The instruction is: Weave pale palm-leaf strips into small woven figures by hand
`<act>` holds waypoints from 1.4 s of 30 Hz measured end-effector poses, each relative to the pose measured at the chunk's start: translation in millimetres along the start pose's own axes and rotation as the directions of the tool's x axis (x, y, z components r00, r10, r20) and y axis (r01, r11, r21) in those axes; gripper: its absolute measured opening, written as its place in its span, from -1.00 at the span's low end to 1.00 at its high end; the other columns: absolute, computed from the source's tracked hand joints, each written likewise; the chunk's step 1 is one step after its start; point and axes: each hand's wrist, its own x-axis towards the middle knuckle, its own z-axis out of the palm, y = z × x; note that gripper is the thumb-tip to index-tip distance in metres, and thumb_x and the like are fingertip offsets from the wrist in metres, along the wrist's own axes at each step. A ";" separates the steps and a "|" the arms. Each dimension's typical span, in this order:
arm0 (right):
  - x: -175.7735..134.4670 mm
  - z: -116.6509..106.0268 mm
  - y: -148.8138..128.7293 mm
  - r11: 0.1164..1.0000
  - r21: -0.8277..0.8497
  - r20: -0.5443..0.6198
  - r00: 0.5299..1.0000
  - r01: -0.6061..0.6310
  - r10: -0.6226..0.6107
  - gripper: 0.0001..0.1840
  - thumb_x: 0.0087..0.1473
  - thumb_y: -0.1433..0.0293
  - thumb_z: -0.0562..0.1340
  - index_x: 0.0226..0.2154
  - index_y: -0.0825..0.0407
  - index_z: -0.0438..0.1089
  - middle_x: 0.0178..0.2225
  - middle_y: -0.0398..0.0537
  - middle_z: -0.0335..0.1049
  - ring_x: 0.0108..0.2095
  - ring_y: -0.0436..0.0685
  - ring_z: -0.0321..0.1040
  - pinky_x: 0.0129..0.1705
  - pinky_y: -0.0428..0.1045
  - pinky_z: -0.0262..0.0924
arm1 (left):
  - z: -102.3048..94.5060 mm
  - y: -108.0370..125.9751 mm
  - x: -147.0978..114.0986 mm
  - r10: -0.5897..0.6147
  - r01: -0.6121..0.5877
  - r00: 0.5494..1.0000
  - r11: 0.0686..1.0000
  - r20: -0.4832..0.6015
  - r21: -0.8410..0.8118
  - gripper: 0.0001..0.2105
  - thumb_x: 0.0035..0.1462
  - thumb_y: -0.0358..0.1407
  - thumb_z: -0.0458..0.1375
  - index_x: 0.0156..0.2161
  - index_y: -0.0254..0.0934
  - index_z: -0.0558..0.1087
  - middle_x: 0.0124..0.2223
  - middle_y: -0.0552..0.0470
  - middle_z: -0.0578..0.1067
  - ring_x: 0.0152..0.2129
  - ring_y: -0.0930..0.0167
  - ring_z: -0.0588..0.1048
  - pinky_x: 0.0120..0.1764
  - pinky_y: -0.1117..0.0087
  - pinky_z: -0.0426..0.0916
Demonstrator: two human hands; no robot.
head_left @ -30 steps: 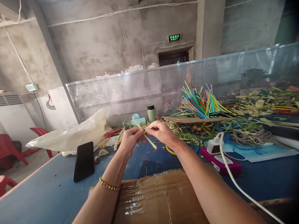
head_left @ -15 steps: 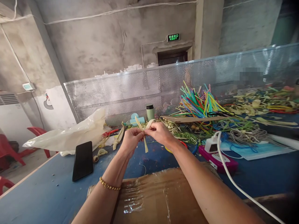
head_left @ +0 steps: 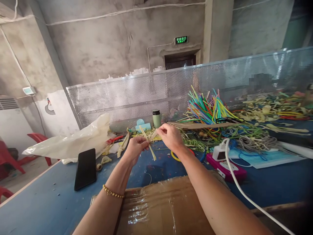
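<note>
A pale yellow flat strip [head_left: 152, 152] is held up between my two hands over the blue table. My left hand [head_left: 136, 148] pinches it where its lengths cross, with one end sticking up and another hanging down. My right hand [head_left: 170, 136], a little higher and to the right, has thumb and forefinger closed on another length of the pale strip. Whether this is one strip or two knotted together I cannot tell. Below my forearms lies a brown cardboard box [head_left: 161, 209] with clear tape over it.
On the left lie a black phone [head_left: 85, 169] and a plastic bag [head_left: 73, 142]. A green bottle [head_left: 156, 119] stands behind my hands. To the right are colourful cords [head_left: 207, 107], a magenta power strip [head_left: 226, 168] with a white cable, and a blue mask [head_left: 274, 159]. A perforated metal screen [head_left: 122, 101] runs behind.
My right hand has moved up and away to the right from my left hand, drawing its length of strip out. My left hand keeps its pinch and has shifted slightly left.
</note>
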 end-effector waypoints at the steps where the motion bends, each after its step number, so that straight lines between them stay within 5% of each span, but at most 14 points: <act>1: 0.6 -2.7 0.0 0.999 -0.036 -0.081 0.997 0.015 -0.018 -0.81 0.15 0.37 0.22 -0.48 0.05 0.43 -0.45 -0.01 0.46 -0.43 0.10 0.32 -0.34 -0.02 0.08 | -0.9 -0.8 0.2 -0.018 0.018 1.000 1.000 0.002 -0.005 -0.85 -0.11 -0.33 0.32 -0.57 -0.37 0.49 -0.62 0.01 0.44 -0.65 0.51 0.30 -0.50 0.45 0.13; 4: 0.7 -5.5 -1.3 0.995 -0.047 -0.119 0.989 0.083 -0.088 -0.83 0.15 0.44 0.18 -0.44 0.05 0.45 -0.40 0.01 0.48 -0.38 0.11 0.35 -0.28 -0.02 0.11 | -1.4 -2.5 0.0 -0.036 0.036 0.999 0.999 0.004 -0.021 -0.91 -0.17 -0.39 0.34 -0.51 -0.38 0.54 -0.59 0.00 0.47 -0.61 0.48 0.36 -0.47 0.45 0.16; 11: -1.7 10.4 1.3 0.975 0.218 0.246 0.969 -0.050 -0.005 -0.92 0.00 0.40 0.31 -0.44 0.09 0.50 -0.43 -0.01 0.54 -0.41 0.09 0.41 -0.35 -0.04 0.17 | 5.7 -1.5 -2.4 -0.029 0.019 0.994 0.995 0.102 0.099 -0.90 -0.21 -0.52 0.23 -0.52 -0.34 0.57 -0.59 0.04 0.49 -0.61 0.46 0.38 -0.44 0.43 0.24; 16: -1.3 9.9 1.5 0.960 0.279 0.234 0.972 -0.034 -0.033 -0.93 -0.07 0.47 0.27 -0.54 0.08 0.40 -0.53 -0.10 0.43 -0.49 0.03 0.31 -0.44 -0.08 0.10 | 6.5 1.3 -5.9 0.005 -0.036 0.989 0.977 0.150 0.209 -0.86 -0.20 -0.54 0.17 -0.57 -0.31 0.55 -0.63 0.08 0.45 -0.61 0.46 0.36 -0.47 0.44 0.22; 23: -2.5 2.1 -5.6 0.957 0.284 0.307 0.951 -0.055 -0.037 -0.92 -0.08 0.52 0.21 -0.55 0.07 0.34 -0.59 -0.16 0.35 -0.54 -0.01 0.23 -0.49 -0.10 0.01 | 8.2 6.4 -8.7 -0.058 0.041 0.984 0.994 0.167 0.103 -0.86 -0.07 -0.37 0.31 -0.59 -0.33 0.53 -0.61 0.00 0.48 -0.65 0.46 0.40 -0.50 0.44 0.27; 33: -8.4 8.0 -11.3 0.924 0.354 0.225 0.947 0.141 -0.231 -0.92 0.05 0.50 0.26 -0.43 0.09 0.49 -0.50 -0.13 0.46 -0.47 -0.01 0.30 -0.40 -0.09 0.08 | 9.1 4.0 -6.4 -0.202 0.194 0.978 0.972 0.047 0.134 -0.78 -0.05 -0.46 0.25 -0.66 -0.35 0.44 -0.62 -0.11 0.52 -0.71 0.36 0.49 -0.56 0.39 0.38; 38: -12.3 5.5 -22.1 0.929 0.235 0.206 0.920 0.284 -0.334 -0.86 0.12 0.53 0.25 -0.42 0.07 0.51 -0.42 -0.10 0.51 -0.39 0.02 0.35 -0.30 -0.06 0.11 | 0.8 6.1 -2.2 -0.209 0.207 0.978 0.971 -0.005 -0.117 -0.91 -0.12 -0.48 0.27 -0.59 -0.39 0.51 -0.60 -0.08 0.53 -0.67 0.38 0.50 -0.50 0.37 0.42; 42: -13.3 8.3 -25.1 0.864 0.055 0.176 0.847 0.501 -0.502 -0.86 0.16 0.53 0.27 -0.40 0.07 0.53 -0.35 -0.05 0.51 -0.26 0.09 0.35 -0.17 0.00 0.10 | -4.1 5.0 2.6 -0.225 0.183 0.969 0.933 -0.106 -0.308 -0.90 -0.21 -0.57 0.20 -0.63 -0.41 0.48 -0.62 -0.05 0.50 -0.67 0.42 0.49 -0.45 0.39 0.45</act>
